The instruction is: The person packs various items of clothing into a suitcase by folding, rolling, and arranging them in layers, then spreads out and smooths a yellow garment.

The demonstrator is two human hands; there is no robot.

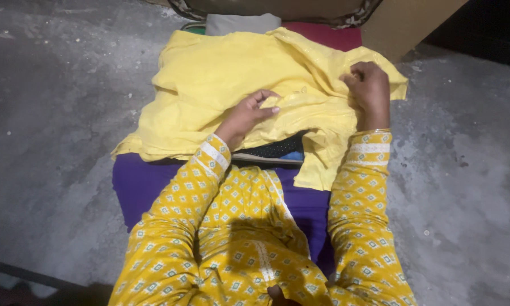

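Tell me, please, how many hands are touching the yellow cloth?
2. The left hand pinches a fold near the middle of the yellow cloth. The right hand grips it near the right edge. No other hands are visible.

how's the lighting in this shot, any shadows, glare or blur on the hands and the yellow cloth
Head view: light falls brightly on the yellow cloth, slightly washing out its folds; the frame's lower edge and top right corner sink into dark; a shadow lies over the patterned yellow garment in the lap; the left hand and right hand look soft but readable, no strong motion blur; the grey floor shows no glare.
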